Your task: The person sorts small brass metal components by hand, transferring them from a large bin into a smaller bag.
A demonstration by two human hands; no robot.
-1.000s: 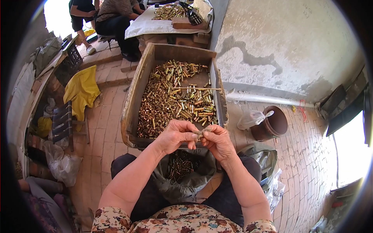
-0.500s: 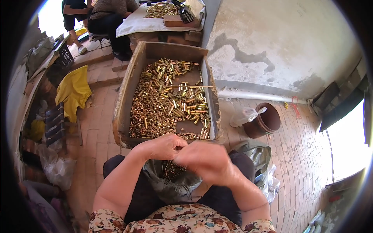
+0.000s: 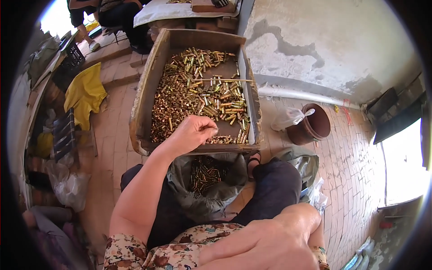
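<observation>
My left hand [image 3: 196, 131] is over the near edge of a deep wooden tray [image 3: 133, 118], its fingers pinched together; what they hold, if anything, is too small to make out. Small brass-coloured metal sleeves [image 3: 173, 105] are heaped on the tray's left side, and longer assembled pieces [image 3: 229, 107] lie on its right. Between my knees a grey-green sack [image 3: 225, 191] hangs open, with many thin metal pieces [image 3: 203, 177] inside. Close to my chest, my right hand [image 3: 270, 245] shows only its back, large in view; its fingers are hidden.
A thin stick [image 3: 225, 80] lies across the tray. To the right stand a brown bucket [image 3: 310, 128] with a plastic bag [image 3: 288, 118] and a pale pipe [image 3: 297, 94] along the wall. A yellow cloth [image 3: 85, 94] hangs at left. Another person [image 3: 121, 18] sits beyond, by a covered table [image 3: 166, 15].
My hands, together above the sack before, are now apart. The left has moved forward over the tray's near edge; the right has come back toward my chest. The view has tilted down slightly.
</observation>
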